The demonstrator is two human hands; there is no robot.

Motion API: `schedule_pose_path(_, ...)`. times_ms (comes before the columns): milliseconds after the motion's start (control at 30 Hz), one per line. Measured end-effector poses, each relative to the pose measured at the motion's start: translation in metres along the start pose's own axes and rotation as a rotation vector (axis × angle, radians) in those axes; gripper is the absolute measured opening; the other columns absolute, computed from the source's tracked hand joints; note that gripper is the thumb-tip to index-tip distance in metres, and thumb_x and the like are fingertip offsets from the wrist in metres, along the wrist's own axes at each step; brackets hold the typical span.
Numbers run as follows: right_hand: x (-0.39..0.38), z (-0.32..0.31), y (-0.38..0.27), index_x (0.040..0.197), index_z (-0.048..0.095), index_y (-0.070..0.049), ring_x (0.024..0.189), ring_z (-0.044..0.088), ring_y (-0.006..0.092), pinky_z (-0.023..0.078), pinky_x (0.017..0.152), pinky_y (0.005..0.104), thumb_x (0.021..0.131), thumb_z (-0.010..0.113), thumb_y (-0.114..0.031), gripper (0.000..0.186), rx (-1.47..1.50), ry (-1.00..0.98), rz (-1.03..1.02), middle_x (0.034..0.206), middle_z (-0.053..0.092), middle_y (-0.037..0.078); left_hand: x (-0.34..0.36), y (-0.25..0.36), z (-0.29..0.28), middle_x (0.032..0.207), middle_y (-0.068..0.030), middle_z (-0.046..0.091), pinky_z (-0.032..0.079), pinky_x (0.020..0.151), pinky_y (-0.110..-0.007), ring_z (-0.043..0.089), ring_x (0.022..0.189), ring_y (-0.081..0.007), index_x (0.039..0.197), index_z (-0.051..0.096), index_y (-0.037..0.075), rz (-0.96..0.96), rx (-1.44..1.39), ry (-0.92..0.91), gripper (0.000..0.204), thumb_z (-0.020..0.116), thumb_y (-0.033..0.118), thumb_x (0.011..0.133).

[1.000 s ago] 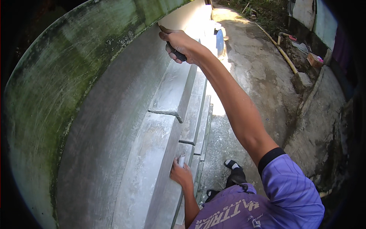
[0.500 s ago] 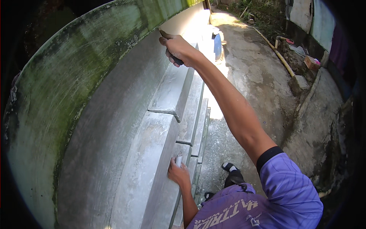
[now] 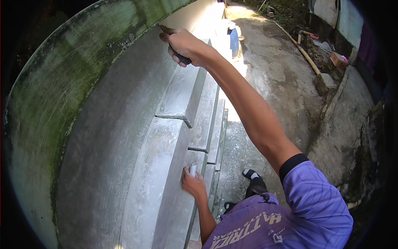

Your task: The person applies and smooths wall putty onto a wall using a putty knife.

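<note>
Right hand [image 3: 186,45], top centre: fingers closed tight round a black-handled tool [image 3: 181,59]. Thin dark tip pokes past the thumb side, right by the seam under the mossy green band [image 3: 83,62]; can't tell if it touches. Left hand [image 3: 194,185], lower centre: fingers part-curled on a short white tube [image 3: 193,170], at the side face of the concrete steps [image 3: 155,166]. Grey wall [image 3: 107,124] curves between band and steps, left of centre. Purple shirt [image 3: 257,226] bottom centre, one dark sandal [image 3: 250,174] just above it. Concrete path [image 3: 269,74] runs up right of centre, blue barrel [image 3: 234,42] at its left edge, yellowish pipe [image 3: 306,55] upper right.
</note>
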State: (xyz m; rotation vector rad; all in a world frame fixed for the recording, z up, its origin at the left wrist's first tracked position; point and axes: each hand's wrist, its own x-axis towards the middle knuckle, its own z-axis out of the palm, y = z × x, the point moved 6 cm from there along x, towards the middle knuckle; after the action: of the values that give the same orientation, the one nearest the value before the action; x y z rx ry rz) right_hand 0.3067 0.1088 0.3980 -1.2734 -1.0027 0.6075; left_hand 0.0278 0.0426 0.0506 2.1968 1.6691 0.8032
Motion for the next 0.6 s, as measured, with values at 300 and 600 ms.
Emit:
schedule_pose_path(300, 0.018, -0.003, 0.0, 0.084, 0.056, 0.006, 0.051, 0.055, 0.0223, 0.042, 0.042, 0.0369, 0.09, 0.051, -0.016, 0.023, -0.077, -0.057, -0.07, 0.068, 0.057, 0.015, 0.003, -0.002, -0.001, 0.097, -0.0191, 0.068, 0.047, 0.075, -0.052, 0.064, 0.09, -0.0419, 0.11, 0.061, 0.009, 0.011, -0.033, 0.002, 0.033, 0.071, 0.008, 0.078)
schedule_pose_path(600, 0.016, 0.009, 0.005, 0.104, 0.051, 0.0, 0.048, 0.048, 0.0152, 0.041, 0.039, 0.0313, 0.099, 0.051, -0.024, 0.025, -0.011, 0.048, -0.108, 0.068, 0.05, 0.008, 0.0, -0.007, -0.001, 0.097, -0.0192, 0.068, 0.047, 0.075, -0.053, 0.064, 0.09, -0.0425, 0.11, 0.061, 0.009, -0.011, -0.059, 0.001, 0.034, 0.07, 0.006, 0.077)
